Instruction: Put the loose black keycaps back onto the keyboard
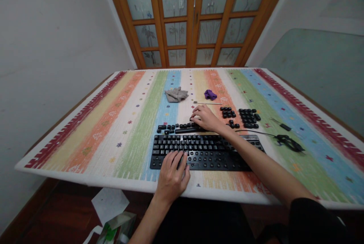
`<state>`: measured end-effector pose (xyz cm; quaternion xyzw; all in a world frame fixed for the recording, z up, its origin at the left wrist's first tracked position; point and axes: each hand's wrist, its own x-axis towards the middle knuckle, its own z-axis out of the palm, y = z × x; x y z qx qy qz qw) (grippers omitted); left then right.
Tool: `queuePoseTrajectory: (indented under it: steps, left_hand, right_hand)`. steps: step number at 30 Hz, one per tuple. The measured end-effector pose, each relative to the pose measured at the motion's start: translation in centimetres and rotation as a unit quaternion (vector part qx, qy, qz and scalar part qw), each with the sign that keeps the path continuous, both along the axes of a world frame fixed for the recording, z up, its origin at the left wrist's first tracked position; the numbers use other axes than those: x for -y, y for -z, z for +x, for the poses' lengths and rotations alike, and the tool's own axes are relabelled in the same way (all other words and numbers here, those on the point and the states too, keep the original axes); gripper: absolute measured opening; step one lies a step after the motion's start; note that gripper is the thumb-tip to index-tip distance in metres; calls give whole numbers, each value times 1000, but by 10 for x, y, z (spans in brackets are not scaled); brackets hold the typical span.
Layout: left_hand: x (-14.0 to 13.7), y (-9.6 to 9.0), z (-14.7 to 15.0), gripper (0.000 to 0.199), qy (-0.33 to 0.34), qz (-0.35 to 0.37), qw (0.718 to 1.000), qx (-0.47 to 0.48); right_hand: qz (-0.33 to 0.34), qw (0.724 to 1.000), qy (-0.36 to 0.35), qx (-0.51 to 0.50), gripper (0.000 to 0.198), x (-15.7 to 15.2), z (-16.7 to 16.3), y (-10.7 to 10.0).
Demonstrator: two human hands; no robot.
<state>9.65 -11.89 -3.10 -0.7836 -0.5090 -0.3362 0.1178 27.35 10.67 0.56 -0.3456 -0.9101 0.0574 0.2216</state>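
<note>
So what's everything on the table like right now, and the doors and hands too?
Keyboard: flat, some keycaps off
Loose keycaps: off, in groups
Cable: bundled
Grey cloth: crumpled
Purple cloth: bunched up
Doors: shut
Left hand: on the keyboard
Right hand: over loose keycaps

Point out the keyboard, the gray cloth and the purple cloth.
Keyboard (209, 157): head view, middle of its body.
Gray cloth (176, 95): head view, middle of its crumpled top.
Purple cloth (211, 94): head view, middle of its bunched fabric.

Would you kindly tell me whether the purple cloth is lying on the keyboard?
No, the purple cloth lies on the striped tablecloth, beyond the keyboard and apart from it.
</note>
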Motion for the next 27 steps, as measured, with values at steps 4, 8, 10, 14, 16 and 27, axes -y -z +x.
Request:
queuePoseTrajectory:
  steps: [4,8,10,14,16,27]
  left_hand:
    - [-1,1,0,37,-13,-3,1000,-8]
    - [-2,1,0,34,-13,1,1000,-14]
    - [-2,1,0,33,-12,1,1000,-6]
    - [-2,0,1,33,-20,3,1000,3]
    - [-2,0,1,31,-21,5,1000,-3]
    - [-3,-2,1,33,-2,11,1000,0]
  right_hand:
    - [10,999,-33,-39,15,20,8,-8]
    - [-1,997,-42,-71,14,49,16,-13]
    - [-4,995,-48,-87,14,64,20,-14]
    - [-15,993,-50,-106,13,89,26,-15]
    - [-18,992,-45,-114,14,100,27,-13]
    - [27,993,-46,-106,16,146,17,3]
